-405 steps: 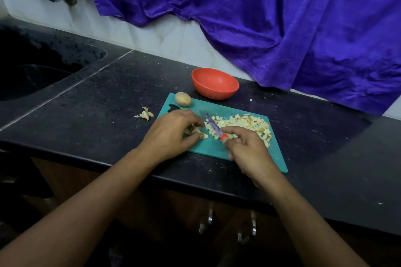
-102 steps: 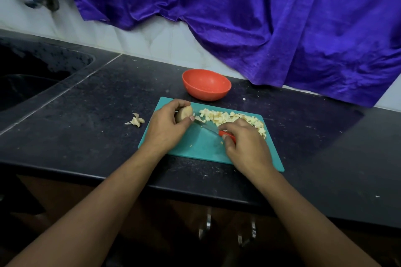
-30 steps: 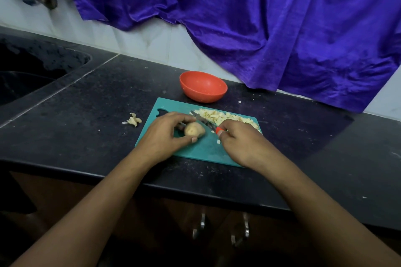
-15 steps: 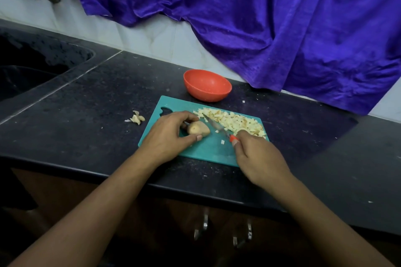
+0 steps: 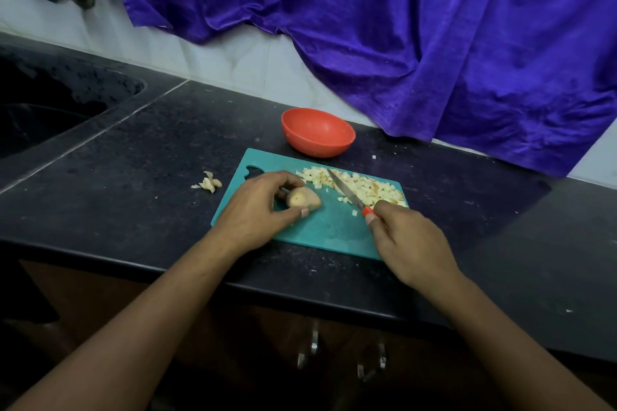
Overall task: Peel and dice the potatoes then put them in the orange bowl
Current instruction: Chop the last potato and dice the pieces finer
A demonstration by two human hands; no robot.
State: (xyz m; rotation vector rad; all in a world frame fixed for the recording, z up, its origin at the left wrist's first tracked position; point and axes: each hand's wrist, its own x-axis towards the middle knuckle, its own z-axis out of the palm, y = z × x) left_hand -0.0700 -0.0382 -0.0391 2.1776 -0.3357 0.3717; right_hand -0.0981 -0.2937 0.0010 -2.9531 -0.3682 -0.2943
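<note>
**Item:** small potato (image 5: 302, 199).
**Location:** left-centre of the teal cutting board (image 5: 320, 233), lying on its side.
**Long axis:** roughly left to right, narrower end toward the knife side.
**Surface:** brownish; whether it is fully peeled cannot be told.

**Holder:** left hand (image 5: 257, 207), reaching in from the left. Its fingers curl over the potato's far side and its thumb presses the near side, pinning the potato to the board. This is the nearer hand and the only one in contact.

**Tool:** knife (image 5: 344, 189), gripped by its orange handle in the right hand (image 5: 412, 243). It sits to the right of the potato and apart from it. The blade points away and leftward with its tip over the diced pile, and the edge is not on the potato.

**Governing relation (judgement):** the potato lies left of the blade with its length running toward it. The blade would have to come leftward and nearer, then cross the long axis at the free right end, clear of the left thumb.

**Output so far:** diced potato (image 5: 359, 185) is heaped along the far right part of the board. The orange bowl (image 5: 317, 132) stands just beyond the board's far edge, with no pieces visible in it.

**Surroundings:**
- Peelings (image 5: 208, 182) lie on the black countertop (image 5: 133, 177) left of the board.
- A stray cube (image 5: 374, 157) lies right of the bowl.
- The sink (image 5: 50, 117) is at far left.
- A purple cloth (image 5: 434, 43) hangs over the tiled wall.
</note>
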